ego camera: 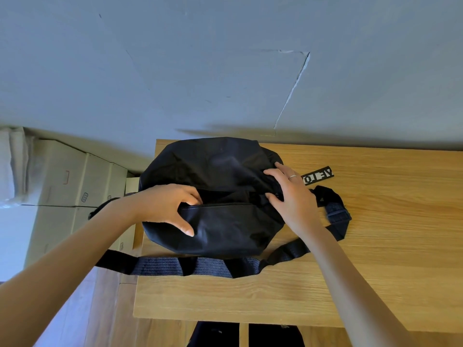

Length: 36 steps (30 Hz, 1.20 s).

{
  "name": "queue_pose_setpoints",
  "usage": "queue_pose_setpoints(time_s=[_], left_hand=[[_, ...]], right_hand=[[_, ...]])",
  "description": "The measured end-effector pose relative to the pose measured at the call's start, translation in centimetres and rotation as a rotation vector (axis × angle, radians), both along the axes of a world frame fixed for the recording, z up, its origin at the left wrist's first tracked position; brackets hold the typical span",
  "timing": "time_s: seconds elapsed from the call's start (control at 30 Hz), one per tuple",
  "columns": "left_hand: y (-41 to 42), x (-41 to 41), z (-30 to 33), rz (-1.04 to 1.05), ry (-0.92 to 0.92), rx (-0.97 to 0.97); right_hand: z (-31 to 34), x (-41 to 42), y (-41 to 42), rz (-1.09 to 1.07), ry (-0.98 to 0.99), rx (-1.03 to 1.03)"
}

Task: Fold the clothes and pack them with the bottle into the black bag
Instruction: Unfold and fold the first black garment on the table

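The black bag [215, 196] sits plump on a light wood table [375, 259], up near the far left corner, its back edge close to the grey-blue wall [200, 71]. The left hand [165, 205] has its fingers tucked into the open zip mouth and its thumb pressed on the front panel below, gripping that lip of fabric. The right hand [290, 196] lies spread over the bag's right end, fingers only lightly bent, thumb at the zip; I can't tell if it pinches anything. A ring shows on one finger. The strap [200, 266] trails along the table's near side and loops round to the right, where its buckle [338, 215] lies flat. A black tag [317, 175] with white letters rests just beyond that hand. Left of the table, pale cardboard boxes [62, 176] stand stacked against the wall, which carries a long slanting crack [293, 88]. Under the table's front edge there's something dark, too cut off to make out.
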<state>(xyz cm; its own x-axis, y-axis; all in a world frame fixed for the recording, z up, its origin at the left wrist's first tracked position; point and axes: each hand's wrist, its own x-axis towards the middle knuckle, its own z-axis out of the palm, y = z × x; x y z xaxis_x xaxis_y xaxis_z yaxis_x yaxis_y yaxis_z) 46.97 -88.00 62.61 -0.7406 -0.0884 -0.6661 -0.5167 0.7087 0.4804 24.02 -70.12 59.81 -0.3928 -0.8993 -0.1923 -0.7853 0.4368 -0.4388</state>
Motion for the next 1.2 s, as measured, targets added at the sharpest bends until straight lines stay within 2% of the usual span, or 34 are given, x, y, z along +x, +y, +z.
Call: queue_pose_setpoints(time_s=[0.1,0.37,0.53,0.67,0.77,1.0,1.2], left_hand=[[0.0,0.4,-0.5,-0.037,0.01,-0.003],[-0.9,0.1,-1.5,-0.029,0.167,-0.162],[-0.7,0.5,-0.6,0.081,0.207,-0.189],[-0.4,2.7,0.3,0.152,0.253,-0.286],[-0.3,4.5,-0.1,0.131,0.215,-0.314],[-0.2,4.5,-0.5,0.249,0.143,-0.279],[0.0,5.0,-0.7,0.253,0.18,-0.282]], right_hand=[[-0.2,0.1,0.1,-0.002,0.009,-0.008],[-0.9,0.3,-0.1,-0.037,0.027,-0.051],[-1.1,0.1,-0.3,-0.04,0.032,-0.057],[-1.3,0.1,-0.1,-0.034,0.054,-0.057],[-1.4,0.1,0.0,-0.031,0.065,-0.069],[-1.4,0.2,0.1,-0.024,0.079,-0.079],[-1.1,0.4,0.0,-0.043,0.048,-0.027]])
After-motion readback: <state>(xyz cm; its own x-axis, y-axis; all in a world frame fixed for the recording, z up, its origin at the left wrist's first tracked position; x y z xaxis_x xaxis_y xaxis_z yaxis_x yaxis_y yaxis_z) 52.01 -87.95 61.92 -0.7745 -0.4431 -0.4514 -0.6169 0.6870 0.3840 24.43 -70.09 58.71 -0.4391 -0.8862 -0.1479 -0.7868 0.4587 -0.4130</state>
